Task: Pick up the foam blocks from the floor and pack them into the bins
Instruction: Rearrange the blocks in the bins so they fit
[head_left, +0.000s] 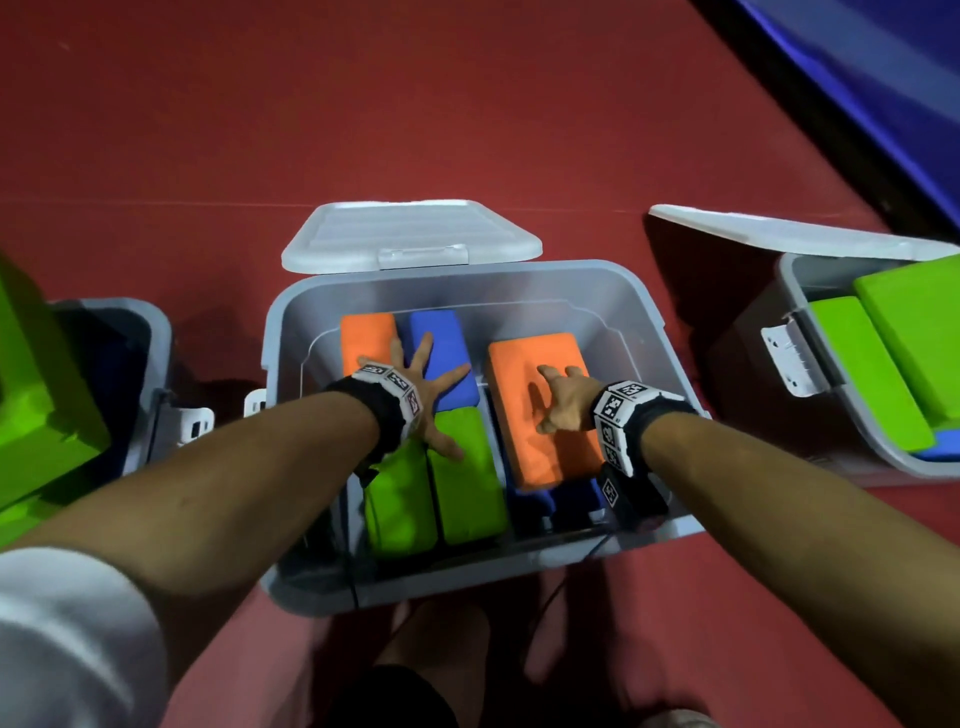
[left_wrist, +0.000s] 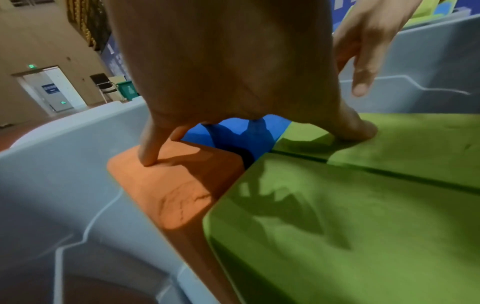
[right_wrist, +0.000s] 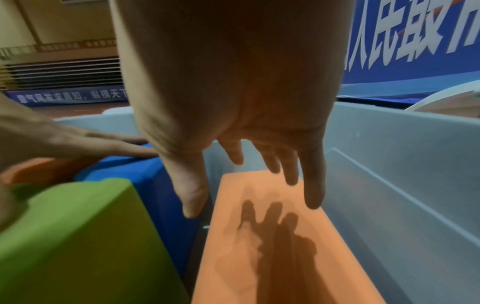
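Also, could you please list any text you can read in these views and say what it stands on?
"民最": large white characters on the wall banner, cut off at both sides.
"纵横天": on the low banner; the rest is blurred.
Door sign: too small to read.
Wristbands: coded markers only, no words.

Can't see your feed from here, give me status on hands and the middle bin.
Left hand open, pressing packed blocks. Right hand open above large orange block. Middle bin nearly full. Nothing blocking.
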